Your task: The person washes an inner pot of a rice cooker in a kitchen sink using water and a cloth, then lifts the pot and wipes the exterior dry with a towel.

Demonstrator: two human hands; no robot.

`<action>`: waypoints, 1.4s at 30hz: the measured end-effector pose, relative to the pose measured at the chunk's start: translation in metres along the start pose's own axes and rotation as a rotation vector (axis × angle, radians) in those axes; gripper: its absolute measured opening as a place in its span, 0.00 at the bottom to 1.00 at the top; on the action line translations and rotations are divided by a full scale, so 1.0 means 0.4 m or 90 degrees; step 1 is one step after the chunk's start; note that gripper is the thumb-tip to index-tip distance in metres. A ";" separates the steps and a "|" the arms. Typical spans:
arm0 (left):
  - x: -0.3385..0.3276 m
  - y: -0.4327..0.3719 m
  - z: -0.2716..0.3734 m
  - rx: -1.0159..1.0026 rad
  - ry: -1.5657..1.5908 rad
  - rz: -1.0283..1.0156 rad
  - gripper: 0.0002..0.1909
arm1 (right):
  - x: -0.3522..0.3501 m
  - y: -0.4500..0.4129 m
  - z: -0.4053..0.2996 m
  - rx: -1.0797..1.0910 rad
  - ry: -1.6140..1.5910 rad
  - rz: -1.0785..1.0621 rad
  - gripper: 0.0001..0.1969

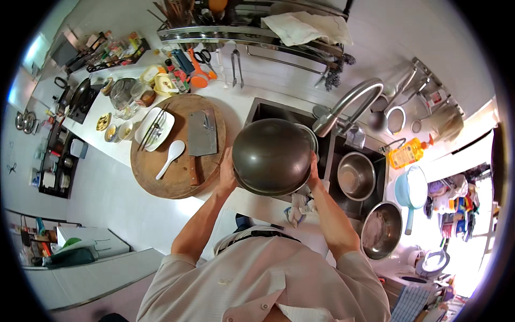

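Observation:
A dark, round-bottomed metal bowl (pixel 271 153), its domed side facing up, is held over the front of the left sink basin (pixel 257 110). My left hand (pixel 228 171) grips its left rim and my right hand (pixel 314 173) its right rim; most of the fingers are hidden. The rim of another metal vessel (pixel 312 139) shows behind the dome. Left of my left hand, a round wooden chopping board (pixel 181 179) carries a cleaver (pixel 202 135), a white spoon (pixel 171 159) and a white dish (pixel 161 135) with chopsticks (pixel 151 131) across it.
A curved faucet (pixel 356 102) rises behind the sink. One steel bowl (pixel 356 176) sits in the right basin, another (pixel 381 230) beside it. A cloth (pixel 297 207) lies at the front edge. An orange soap bottle (pixel 408 153) and a blue dipper (pixel 410 189) stand at the right.

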State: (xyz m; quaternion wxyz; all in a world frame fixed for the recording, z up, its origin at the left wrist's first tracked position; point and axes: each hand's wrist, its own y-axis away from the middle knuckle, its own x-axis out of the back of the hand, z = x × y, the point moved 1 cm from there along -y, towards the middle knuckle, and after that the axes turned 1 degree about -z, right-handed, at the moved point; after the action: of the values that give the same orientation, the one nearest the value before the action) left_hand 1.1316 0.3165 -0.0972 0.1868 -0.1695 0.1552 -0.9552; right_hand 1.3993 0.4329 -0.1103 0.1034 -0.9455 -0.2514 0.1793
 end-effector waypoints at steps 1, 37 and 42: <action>0.009 0.000 0.001 -0.021 -0.032 -0.009 0.33 | -0.015 0.001 -0.003 -0.012 0.033 0.011 0.28; 0.108 0.083 0.096 0.489 0.924 0.304 0.16 | -0.140 -0.710 -0.564 0.673 1.113 0.021 0.21; 0.129 0.052 0.115 0.491 0.951 0.301 0.16 | -0.246 -0.675 -0.607 0.684 0.858 0.086 0.18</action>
State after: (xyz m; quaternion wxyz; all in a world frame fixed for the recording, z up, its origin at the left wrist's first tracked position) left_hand 1.1104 0.2664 -0.0498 0.2734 0.6129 -0.0663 -0.7383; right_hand 1.2961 0.5871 0.2171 0.6524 -0.6863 0.0392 -0.3190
